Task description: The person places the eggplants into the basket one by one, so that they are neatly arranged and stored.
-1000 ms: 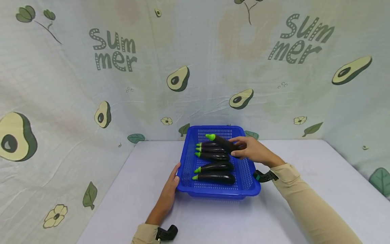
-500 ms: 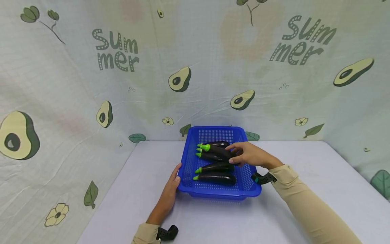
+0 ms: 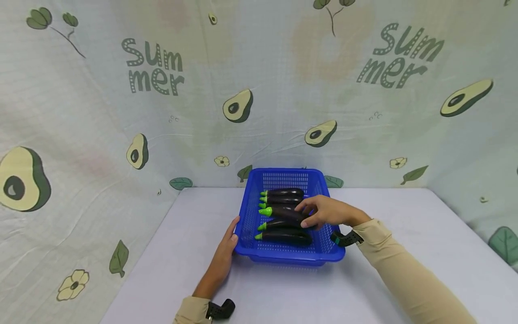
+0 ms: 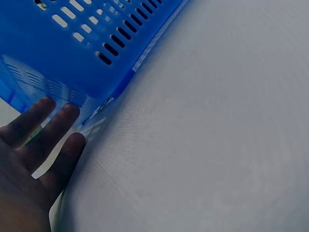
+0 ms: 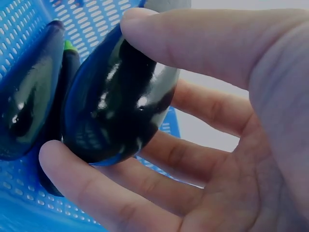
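A blue plastic basket [image 3: 289, 260] with slotted walls holds several dark eggplants lying side by side, green stems to the left. My right hand [image 3: 328, 211] grips one more eggplant [image 3: 283, 213] by its thick end, over the middle of the row. In the right wrist view the thumb and fingers are around this glossy eggplant [image 5: 116, 101]. Its lower side is hidden in the head view, so I cannot tell whether it touches those below. My left hand [image 3: 223, 254] lies against the basket's left side; in the left wrist view its fingers [image 4: 60, 118] are extended by the blue wall.
The basket stands on a white-covered table [image 3: 162, 270]. Behind it hangs a pale cloth [image 3: 267, 135] printed with avocados, leaves and lettering. A black band [image 3: 347, 238] is on the right wrist, and another black band [image 3: 221, 309] is on the left.
My right hand has come down and toward me with the eggplant, from above the back of the row to its middle. The eggplant now lies more level. My left hand has stayed at the basket.
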Tool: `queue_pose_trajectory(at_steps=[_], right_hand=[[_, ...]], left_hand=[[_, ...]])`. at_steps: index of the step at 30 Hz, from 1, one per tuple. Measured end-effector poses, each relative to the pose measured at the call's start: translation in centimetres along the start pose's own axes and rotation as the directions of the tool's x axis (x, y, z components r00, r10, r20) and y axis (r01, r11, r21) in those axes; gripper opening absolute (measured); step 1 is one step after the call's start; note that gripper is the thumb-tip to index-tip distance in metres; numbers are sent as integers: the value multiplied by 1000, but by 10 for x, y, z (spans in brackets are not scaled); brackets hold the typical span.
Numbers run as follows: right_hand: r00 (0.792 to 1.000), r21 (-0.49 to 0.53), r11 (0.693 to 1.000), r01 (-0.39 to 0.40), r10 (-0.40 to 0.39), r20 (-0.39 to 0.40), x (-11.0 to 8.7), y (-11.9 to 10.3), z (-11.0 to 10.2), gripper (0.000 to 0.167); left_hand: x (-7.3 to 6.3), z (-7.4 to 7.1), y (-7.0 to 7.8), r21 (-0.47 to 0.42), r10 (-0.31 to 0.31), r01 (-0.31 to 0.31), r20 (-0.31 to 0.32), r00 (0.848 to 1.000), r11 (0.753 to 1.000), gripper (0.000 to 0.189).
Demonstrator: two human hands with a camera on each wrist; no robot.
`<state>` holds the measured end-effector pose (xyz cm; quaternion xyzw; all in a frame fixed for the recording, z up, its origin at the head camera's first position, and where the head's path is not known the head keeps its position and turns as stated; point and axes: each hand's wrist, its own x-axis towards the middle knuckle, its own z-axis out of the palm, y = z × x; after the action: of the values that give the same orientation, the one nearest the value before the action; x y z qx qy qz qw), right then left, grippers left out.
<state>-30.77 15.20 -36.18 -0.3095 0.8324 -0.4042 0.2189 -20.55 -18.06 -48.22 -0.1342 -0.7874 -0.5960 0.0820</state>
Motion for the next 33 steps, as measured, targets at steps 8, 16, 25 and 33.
queue_pose_trajectory(at_steps=[8,16,25,33], right_hand=[[999,-10,1000,1,-1,38,2,0,6,49],[992,-12,1000,26,-25,124,7,-7,2,29],[991,-19,999,32,-29,132,8,-8,0,34],[993,-17,999,52,-50,105,7,-4,-2,36]], left_hand=[[-1,0,0,-7,5,-5,3,1000,1000,52],[-2,0,-3,7,29,-29,-6,1000,1000,51],[0,0,1,14,41,-41,0,999,999,52],[-1,0,2,15,35,-35,8,999,999,52]])
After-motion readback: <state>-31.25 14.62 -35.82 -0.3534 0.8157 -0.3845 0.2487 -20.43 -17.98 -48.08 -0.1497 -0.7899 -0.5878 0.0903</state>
